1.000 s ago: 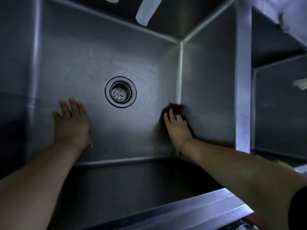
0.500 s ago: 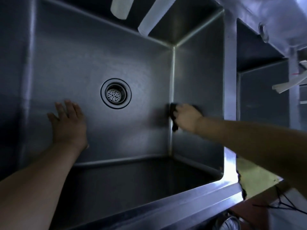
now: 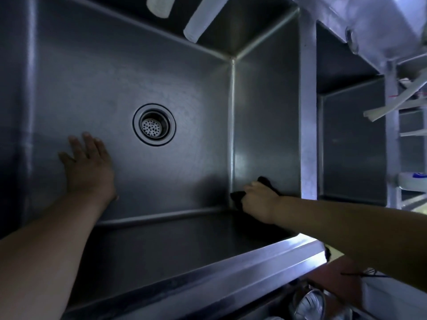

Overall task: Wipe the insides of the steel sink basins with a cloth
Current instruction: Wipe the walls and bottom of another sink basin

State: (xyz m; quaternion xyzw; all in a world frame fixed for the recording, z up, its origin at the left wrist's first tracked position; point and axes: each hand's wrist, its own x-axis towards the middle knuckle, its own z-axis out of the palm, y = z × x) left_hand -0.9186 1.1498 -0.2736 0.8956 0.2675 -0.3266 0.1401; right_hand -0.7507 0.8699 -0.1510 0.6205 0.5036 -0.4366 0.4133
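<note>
- I am judging that the main risk is the small dark crumpled cloth [image 3: 239,197] slipping out from under my right hand [image 3: 258,202]; it is bunched low in the near right corner of the deep grey steel sink basin [image 3: 184,77], where floor and right wall are meeting at a seam, and pressing into that tight angle could be rolling the cloth away from the steel.
- I am also thinking the corner seam itself may be getting skipped, since only part of the cloth is showing past my knuckles.
- My left hand [image 3: 89,172] is bearing flat on the basin floor, left of the round perforated steel drain strainer [image 3: 154,124]; if that floor is wet, this bracing palm could be sliding.
- My right grip is curling closed on the cloth, fingers folded over it and pushing it against the right wall near the bottom.
- My left grip is lying fully apart, fingers spread, holding nothing, touching only the steel.
- The second steel basin [image 3: 353,144] to the right is standing well apart from both hands.
</note>
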